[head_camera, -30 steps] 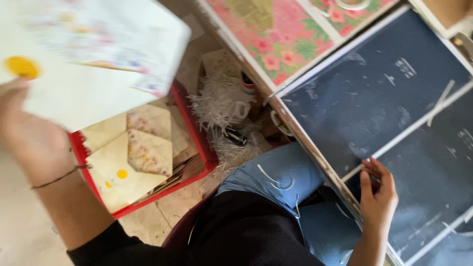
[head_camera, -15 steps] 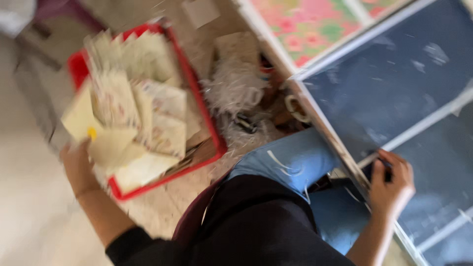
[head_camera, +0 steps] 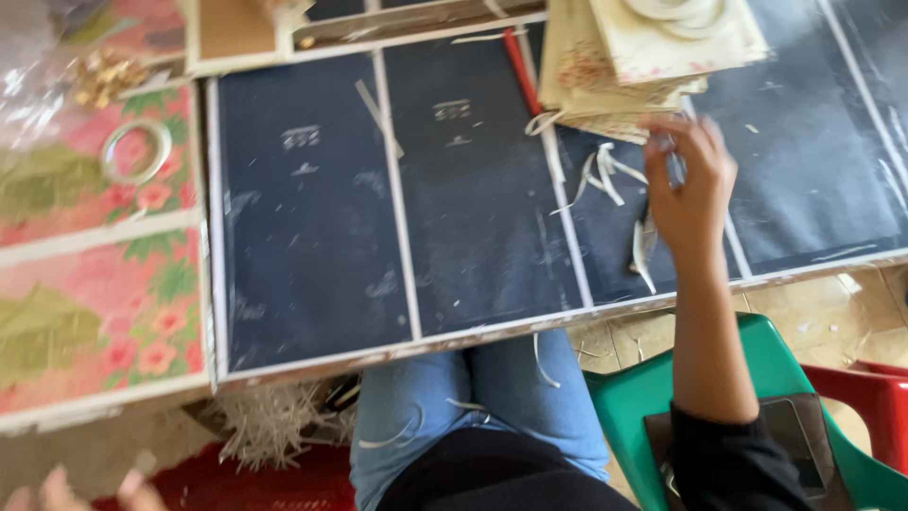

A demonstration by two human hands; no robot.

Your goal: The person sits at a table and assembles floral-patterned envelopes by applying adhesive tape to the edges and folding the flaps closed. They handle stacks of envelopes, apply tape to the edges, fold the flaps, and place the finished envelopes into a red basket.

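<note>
1. The right hand reaches over the dark blue work board, its fingers loosely curled and touching the lower edge of a stack of cream paper envelopes; whether it pinches anything cannot be told.
2. The left hand shows only blurred fingertips, spread, at the lower left corner above a red tray.
3. White strips divide the board into panels; paper trimmings lie just beside the right hand.
4. A red pencil lies next to the stack.
5. To the left lie floral pink sheets with a tape ring on them.
6. A green plastic chair stands on the tiled floor.
</note>
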